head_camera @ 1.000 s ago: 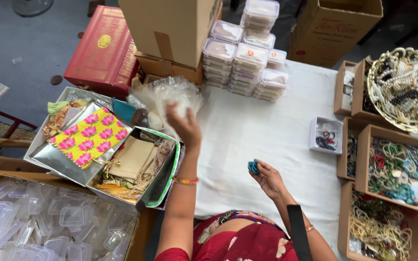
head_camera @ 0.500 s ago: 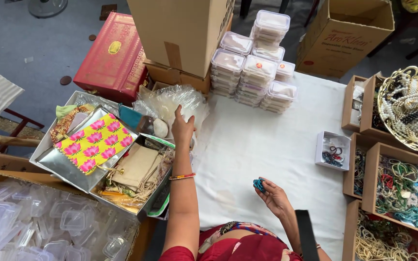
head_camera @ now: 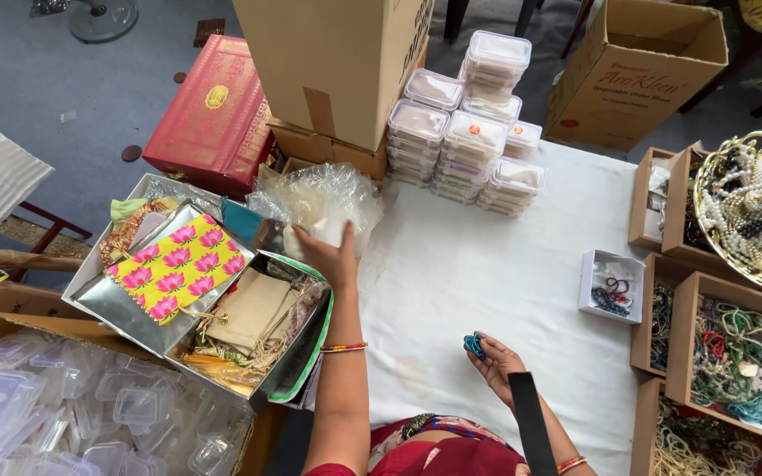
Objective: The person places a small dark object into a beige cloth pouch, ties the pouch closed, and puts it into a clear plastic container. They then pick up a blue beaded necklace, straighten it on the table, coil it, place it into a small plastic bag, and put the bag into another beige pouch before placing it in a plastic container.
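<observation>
My left hand (head_camera: 330,256) reaches forward to a crumpled clear plastic bag (head_camera: 319,196) and grips a small white packet (head_camera: 328,231) at the bag's front edge. My right hand (head_camera: 497,361) is low over the white cloth (head_camera: 487,264), fingers closed on a small bundle of blue beads (head_camera: 474,345). A silver tray (head_camera: 125,304) with a yellow pouch printed with pink flowers (head_camera: 178,267) and beige drawstring pouches (head_camera: 247,308) lies just left of my left arm.
Stacks of clear lidded boxes (head_camera: 469,141) stand at the back of the cloth. Cardboard trays of bead necklaces (head_camera: 734,353), a small white box (head_camera: 612,284) and a gold wire basket (head_camera: 751,207) line the right. A carton of empty plastic boxes (head_camera: 72,405) sits lower left; large cartons (head_camera: 328,62) behind.
My left hand dropped from raised above the plastic bag to the bag's front edge and closed on a white packet. My right hand stayed low, holding the blue beads.
</observation>
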